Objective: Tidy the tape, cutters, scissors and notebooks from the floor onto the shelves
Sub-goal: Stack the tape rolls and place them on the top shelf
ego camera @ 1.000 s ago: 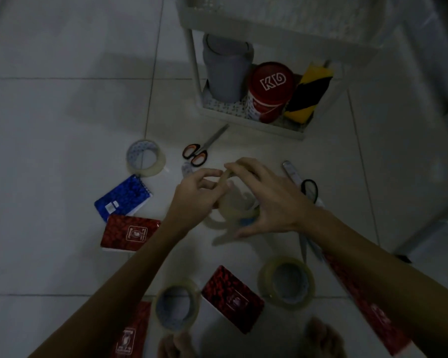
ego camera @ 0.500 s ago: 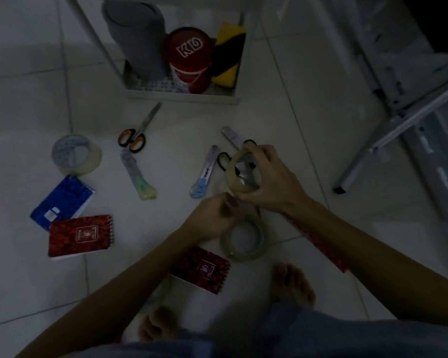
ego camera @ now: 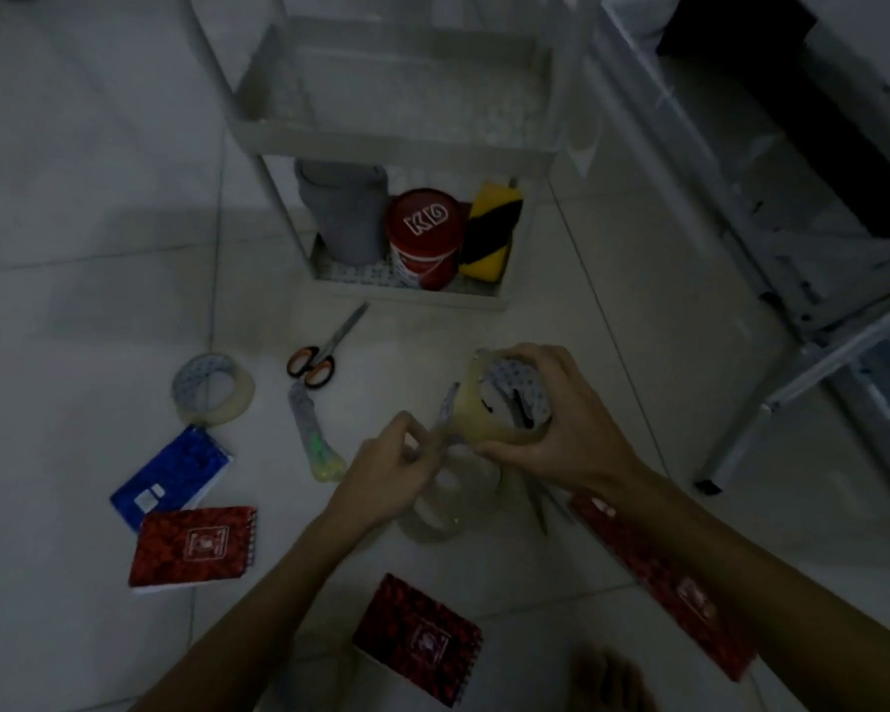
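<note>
Above floor, right hand (ego camera: pixel 561 429), clear tape roll (ego camera: pixel 489 421)

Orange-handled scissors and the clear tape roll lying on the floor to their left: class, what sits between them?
Nothing: in the head view, only bare floor tile separates the scissors from that tape roll.

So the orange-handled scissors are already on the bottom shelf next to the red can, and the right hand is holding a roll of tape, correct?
Not quite. In the head view the orange-handled scissors lie on the floor in front of the shelf unit, not on the bottom shelf beside the red can. The rest holds: the right hand is holding a roll of tape.
</note>
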Tool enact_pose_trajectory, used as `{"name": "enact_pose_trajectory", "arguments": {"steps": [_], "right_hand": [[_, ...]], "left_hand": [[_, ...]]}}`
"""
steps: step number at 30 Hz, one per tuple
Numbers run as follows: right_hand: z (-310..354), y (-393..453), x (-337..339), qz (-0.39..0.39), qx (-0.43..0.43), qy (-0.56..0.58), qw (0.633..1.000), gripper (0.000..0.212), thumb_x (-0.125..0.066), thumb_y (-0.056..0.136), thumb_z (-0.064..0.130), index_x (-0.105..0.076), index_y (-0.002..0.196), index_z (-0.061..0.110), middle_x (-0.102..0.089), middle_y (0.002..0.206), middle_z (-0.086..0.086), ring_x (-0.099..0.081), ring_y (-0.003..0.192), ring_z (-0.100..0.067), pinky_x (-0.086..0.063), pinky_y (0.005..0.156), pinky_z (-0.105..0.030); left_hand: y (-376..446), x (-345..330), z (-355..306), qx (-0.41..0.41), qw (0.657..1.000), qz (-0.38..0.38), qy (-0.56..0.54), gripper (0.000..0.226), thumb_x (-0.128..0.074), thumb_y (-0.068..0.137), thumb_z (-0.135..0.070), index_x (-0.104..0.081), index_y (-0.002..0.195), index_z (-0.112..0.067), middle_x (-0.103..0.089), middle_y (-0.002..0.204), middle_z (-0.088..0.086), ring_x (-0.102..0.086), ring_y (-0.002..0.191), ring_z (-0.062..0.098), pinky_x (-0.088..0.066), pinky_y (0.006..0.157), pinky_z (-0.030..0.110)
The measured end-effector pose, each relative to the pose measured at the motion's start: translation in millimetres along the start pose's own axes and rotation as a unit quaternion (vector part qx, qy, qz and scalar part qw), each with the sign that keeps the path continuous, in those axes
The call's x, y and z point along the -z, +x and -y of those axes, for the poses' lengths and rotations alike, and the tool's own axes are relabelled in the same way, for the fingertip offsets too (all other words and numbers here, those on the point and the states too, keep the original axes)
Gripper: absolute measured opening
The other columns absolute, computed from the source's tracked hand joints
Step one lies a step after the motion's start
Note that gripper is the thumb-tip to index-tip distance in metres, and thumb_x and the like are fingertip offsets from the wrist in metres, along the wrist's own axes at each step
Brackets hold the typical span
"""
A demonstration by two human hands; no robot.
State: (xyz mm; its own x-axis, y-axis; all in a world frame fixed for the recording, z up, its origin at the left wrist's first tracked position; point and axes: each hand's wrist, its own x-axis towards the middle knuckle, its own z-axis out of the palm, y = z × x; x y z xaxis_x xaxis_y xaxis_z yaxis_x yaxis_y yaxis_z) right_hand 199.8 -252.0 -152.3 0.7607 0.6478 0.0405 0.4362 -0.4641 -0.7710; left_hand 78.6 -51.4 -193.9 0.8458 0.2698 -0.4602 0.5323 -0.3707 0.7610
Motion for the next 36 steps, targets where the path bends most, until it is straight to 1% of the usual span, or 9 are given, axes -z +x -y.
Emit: {"name": "enact_pose_trajectory", "arguments": {"steps": [6,10,14,18,21,26,30,33,36], "right_hand": [[53.9,65.3,10.2,-0.062,0.081,0.027,0.994,0.079,-0.087,0.063,0.06,-0.053,0.126,0.024,-0.055,0.13,0.007,-0.056,0.122,-0.009,-0.054,0.097,-0.035],[86.8,106.1,20.0,-0.096,0.116,0.038,0.988,0.075,-0.085,0.069,0.058,-0.052,0.124,0.019,-0.055,0.126,0.002,-0.055,0.12,-0.011,-0.051,0.096,-0.028],[116.1,154.1,36.8,-0.186,0.115,0.042,0.975,0.063,-0.08,0.074,0.057,-0.055,0.115,0.016,-0.057,0.119,0.0,-0.057,0.114,-0.014,-0.051,0.092,-0.03],[132.7,204.5,51.2,-0.229,0.077,0.064,0.968,0.053,-0.078,0.082,0.048,-0.055,0.113,0.012,-0.052,0.108,0.011,-0.051,0.097,0.018,-0.043,0.078,-0.002],[129.1,242.0,55.6,-0.238,0.033,0.062,0.969,0.052,-0.075,0.083,0.05,-0.053,0.111,0.012,-0.046,0.127,-0.005,-0.05,0.103,0.0,-0.036,0.071,0.005],[102.0,292.9,52.7,-0.185,-0.056,-0.012,0.981,0.051,-0.072,0.084,0.05,-0.048,0.11,0.014,-0.036,0.137,-0.013,-0.046,0.114,-0.024,-0.039,0.085,-0.026],[83.4,312.1,44.6,-0.139,-0.072,-0.024,0.987,0.049,-0.07,0.085,0.05,-0.043,0.11,0.018,-0.04,0.139,-0.016,-0.048,0.124,-0.035,-0.046,0.09,-0.038],[75.1,311.1,39.7,-0.12,-0.077,-0.051,0.988,0.065,-0.068,0.087,0.053,-0.044,0.134,0.015,-0.03,0.153,-0.017,-0.04,0.137,-0.037,-0.043,0.107,-0.04],[73.6,308.2,39.2,-0.12,-0.085,-0.038,0.988,0.07,-0.068,0.083,0.055,-0.046,0.138,0.019,-0.031,0.151,-0.013,-0.043,0.136,-0.034,-0.042,0.112,-0.047]], "left_hand": [[6.3,82.7,-52.1,0.043,0.965,-0.139,-0.219,0.02,-0.068,0.095,-0.026,-0.057,0.108,-0.015,-0.074,0.089,0.011,-0.071,0.07,0.021,-0.06,0.058,0.032],[9.4,126.8,-86.4,-0.008,0.942,-0.184,-0.28,0.024,-0.07,0.095,-0.028,-0.054,0.108,-0.017,-0.073,0.093,0.008,-0.072,0.064,0.012,-0.058,0.055,0.028],[25.9,171.5,-125.2,-0.041,0.917,-0.235,-0.318,0.031,-0.07,0.095,-0.03,-0.053,0.115,-0.014,-0.068,0.112,0.01,-0.073,0.085,0.023,-0.06,0.062,0.029],[53.6,201.3,-162.7,-0.07,0.89,-0.256,-0.372,0.042,-0.071,0.095,-0.028,-0.047,0.125,-0.012,-0.063,0.12,0.012,-0.074,0.095,0.026,-0.063,0.067,0.032],[76.9,211.5,-186.4,-0.079,0.886,-0.26,-0.376,0.047,-0.07,0.096,-0.023,-0.041,0.13,-0.01,-0.056,0.121,0.011,-0.071,0.104,0.029,-0.065,0.07,0.035],[124.2,210.6,-210.4,-0.094,0.898,-0.253,-0.348,0.024,-0.057,0.103,-0.022,-0.036,0.11,-0.014,-0.048,0.098,-0.005,-0.064,0.098,0.017,-0.064,0.084,0.042],[176.6,210.2,-212.7,-0.077,0.912,-0.295,-0.275,0.069,-0.057,0.087,-0.032,-0.021,0.142,-0.008,-0.057,0.126,0.012,-0.063,0.116,0.029,-0.059,0.095,0.05],[232.7,221.8,-196.8,-0.062,0.911,-0.284,-0.291,0.101,-0.061,0.074,-0.041,-0.008,0.153,-0.007,-0.056,0.142,0.019,-0.065,0.118,0.033,-0.058,0.095,0.051],[211.9,217.9,-210.6,-0.049,0.904,-0.342,-0.253,0.054,-0.055,0.094,-0.027,-0.031,0.136,-0.004,-0.055,0.138,0.019,-0.063,0.119,0.032,-0.057,0.097,0.047]]}}
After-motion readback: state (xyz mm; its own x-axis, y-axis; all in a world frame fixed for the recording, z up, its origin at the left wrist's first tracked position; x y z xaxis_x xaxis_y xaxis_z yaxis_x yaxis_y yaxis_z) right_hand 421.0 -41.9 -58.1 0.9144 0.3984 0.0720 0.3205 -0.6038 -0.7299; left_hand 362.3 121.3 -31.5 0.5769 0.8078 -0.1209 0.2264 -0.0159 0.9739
